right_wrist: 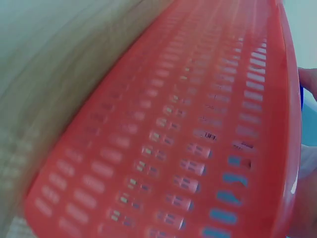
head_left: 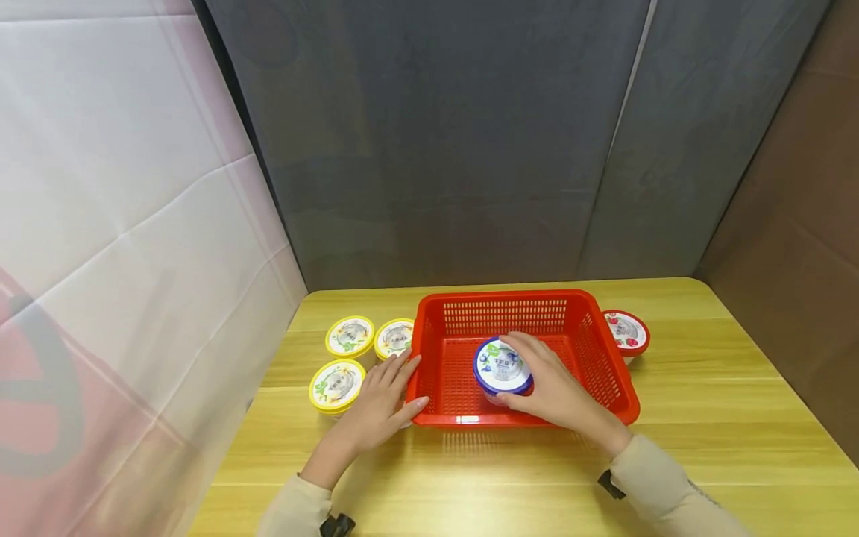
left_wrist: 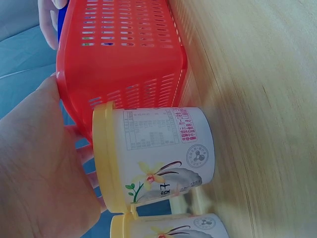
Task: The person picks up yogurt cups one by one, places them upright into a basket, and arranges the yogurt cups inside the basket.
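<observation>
Right hand (head_left: 557, 384): fingers clamped about the blue-lidded tub (head_left: 502, 365), upright within the near part of the red basket (head_left: 503, 296); contact with its floor cannot be told. Left hand (head_left: 377, 406): fingers apart, resting at the basket's left rim, beside a yellow-lidded tub (left_wrist: 161, 156). Step judged as setting in or lifting out, direction unclear; either calls for a steady basket.

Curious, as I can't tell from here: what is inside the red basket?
Inside the red basket shows one blue-rimmed tub, gripped by the right hand. The tub and hand cover part of the basket's floor, so I cannot tell whether anything lies beneath them.
</observation>
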Motion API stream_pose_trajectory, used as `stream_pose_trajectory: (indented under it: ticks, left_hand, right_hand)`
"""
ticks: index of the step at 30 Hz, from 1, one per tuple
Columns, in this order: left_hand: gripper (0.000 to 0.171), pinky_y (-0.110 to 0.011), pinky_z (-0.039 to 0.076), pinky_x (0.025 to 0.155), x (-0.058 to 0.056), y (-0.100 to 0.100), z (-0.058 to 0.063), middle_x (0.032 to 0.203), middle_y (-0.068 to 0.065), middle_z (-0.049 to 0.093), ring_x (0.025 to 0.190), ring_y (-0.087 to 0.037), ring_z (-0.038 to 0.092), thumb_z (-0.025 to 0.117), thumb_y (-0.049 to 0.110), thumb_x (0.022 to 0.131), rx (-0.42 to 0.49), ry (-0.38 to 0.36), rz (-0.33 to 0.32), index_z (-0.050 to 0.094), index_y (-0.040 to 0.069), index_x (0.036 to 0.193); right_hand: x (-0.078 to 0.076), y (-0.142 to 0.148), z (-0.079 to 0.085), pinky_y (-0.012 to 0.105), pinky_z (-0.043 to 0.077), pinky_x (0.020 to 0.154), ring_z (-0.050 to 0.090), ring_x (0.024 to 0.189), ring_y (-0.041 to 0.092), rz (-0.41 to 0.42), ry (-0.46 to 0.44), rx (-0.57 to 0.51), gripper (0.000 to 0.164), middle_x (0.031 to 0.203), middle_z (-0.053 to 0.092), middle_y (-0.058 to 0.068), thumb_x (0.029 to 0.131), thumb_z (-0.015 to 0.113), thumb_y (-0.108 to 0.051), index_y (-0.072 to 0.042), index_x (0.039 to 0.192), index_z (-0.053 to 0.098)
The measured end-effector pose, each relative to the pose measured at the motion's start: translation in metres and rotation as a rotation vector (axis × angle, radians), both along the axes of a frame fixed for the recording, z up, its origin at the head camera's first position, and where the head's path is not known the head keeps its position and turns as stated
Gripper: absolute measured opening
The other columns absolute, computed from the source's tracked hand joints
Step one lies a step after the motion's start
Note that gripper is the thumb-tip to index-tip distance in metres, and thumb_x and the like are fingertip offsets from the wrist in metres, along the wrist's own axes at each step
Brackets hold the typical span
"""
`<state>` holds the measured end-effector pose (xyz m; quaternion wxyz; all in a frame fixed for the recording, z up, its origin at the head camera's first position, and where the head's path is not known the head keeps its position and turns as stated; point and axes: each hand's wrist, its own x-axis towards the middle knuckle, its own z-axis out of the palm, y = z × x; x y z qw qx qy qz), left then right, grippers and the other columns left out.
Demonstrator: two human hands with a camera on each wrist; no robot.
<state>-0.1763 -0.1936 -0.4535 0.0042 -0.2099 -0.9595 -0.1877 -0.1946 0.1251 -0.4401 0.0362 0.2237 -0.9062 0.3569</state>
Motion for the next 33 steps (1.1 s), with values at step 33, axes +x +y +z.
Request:
stream_pose_trajectory:
  ticks: [33]
  left_hand:
    - [0.077,-0.056,0.019,0.124,0.0,0.001,-0.002,0.168,0.0,0.016,0.153,-0.033,0.019,0.041,0.064,0.097,-0.006,-0.011,0.032,0.024,0.022,0.158]
  right_hand:
    - [0.005,-0.067,-0.01,0.062,0.044,0.105,0.048,0.133,0.035,0.008,-0.044,-0.034,0.087,0.157,0.036,0.011,0.078,0.084,-0.034,-0.023,0.151,0.038]
